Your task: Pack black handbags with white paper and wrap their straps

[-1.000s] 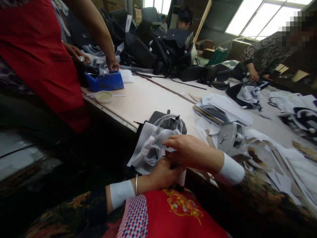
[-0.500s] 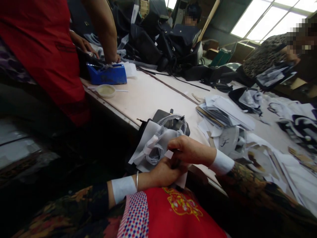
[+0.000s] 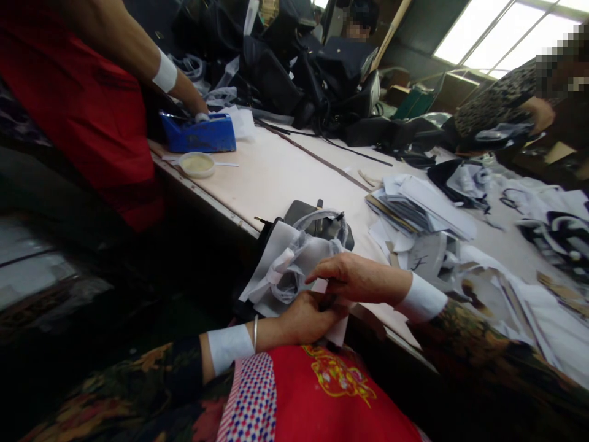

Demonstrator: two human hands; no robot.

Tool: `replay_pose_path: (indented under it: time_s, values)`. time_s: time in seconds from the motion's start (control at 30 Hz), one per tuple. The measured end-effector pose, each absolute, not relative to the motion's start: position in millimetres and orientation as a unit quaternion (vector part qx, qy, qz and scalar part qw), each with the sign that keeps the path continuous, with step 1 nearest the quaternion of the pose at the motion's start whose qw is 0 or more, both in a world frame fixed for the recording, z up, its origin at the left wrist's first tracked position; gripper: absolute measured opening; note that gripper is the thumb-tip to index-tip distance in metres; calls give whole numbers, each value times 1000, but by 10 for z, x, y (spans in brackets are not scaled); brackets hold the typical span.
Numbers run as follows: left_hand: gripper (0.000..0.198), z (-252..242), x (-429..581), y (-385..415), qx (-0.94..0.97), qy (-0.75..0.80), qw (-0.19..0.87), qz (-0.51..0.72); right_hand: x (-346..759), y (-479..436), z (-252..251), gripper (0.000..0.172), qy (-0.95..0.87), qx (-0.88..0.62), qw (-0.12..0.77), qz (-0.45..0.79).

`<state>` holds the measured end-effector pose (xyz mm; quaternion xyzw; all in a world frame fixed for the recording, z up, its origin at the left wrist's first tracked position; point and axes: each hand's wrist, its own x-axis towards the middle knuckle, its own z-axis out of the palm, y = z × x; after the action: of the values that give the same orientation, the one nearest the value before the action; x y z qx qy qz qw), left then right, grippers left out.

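A dark bag (image 3: 294, 212) with white paper (image 3: 271, 255) and a clear plastic-wrapped handle (image 3: 317, 216) lies at the table's near edge. My left hand (image 3: 306, 319) is closed at the bag's near corner, over a piece of white paper; what its fingers grip is hidden. Just above it, my right hand (image 3: 350, 276) is bent with its fingers pressed together, touching the left hand's fingertips. Whatever lies between the fingers is too small and dark to make out.
On the table (image 3: 276, 175) stand a blue tape dispenser (image 3: 202, 136) and a round lid (image 3: 197, 164). Paper stacks (image 3: 418, 205) lie right, black bags (image 3: 276, 80) are heaped behind. A person's arm (image 3: 177, 83) reaches to the dispenser; another person (image 3: 497, 101) is at right.
My right hand has shifted slightly right, and the small white piece by its fingertips shows differently. The co-worker's hand at the left has moved onto the blue dispenser.
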<state>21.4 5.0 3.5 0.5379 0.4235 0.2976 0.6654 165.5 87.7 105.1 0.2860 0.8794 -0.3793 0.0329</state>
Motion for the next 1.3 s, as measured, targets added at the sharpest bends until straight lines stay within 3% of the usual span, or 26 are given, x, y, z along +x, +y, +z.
replay_pose_path:
  time_s: [0.17,0.47,0.73,0.9,1.0,1.07,1.17,1.3]
  values:
    - [25,-3,249,55,543,372,681,321,1660,887,1040,31,894,252,29,-369]
    - [27,58,192,73,554,414,659,297,1666,901,978,40,865,240,-15,-440]
    - [27,18,223,70,553,395,667,307,1719,867,984,31,870,236,-23,-432]
    - [26,40,210,71,562,406,652,309,1721,876,1060,36,862,227,11,-452]
    - [24,61,191,79,587,397,632,314,1730,879,1080,28,872,212,32,-439]
    - [27,56,192,88,577,390,647,310,1738,874,1053,23,886,214,18,-410]
    - [29,29,205,98,584,383,648,303,1740,859,989,27,906,217,-34,-361]
    - [29,13,204,96,602,400,626,292,1731,844,975,34,891,218,-63,-394]
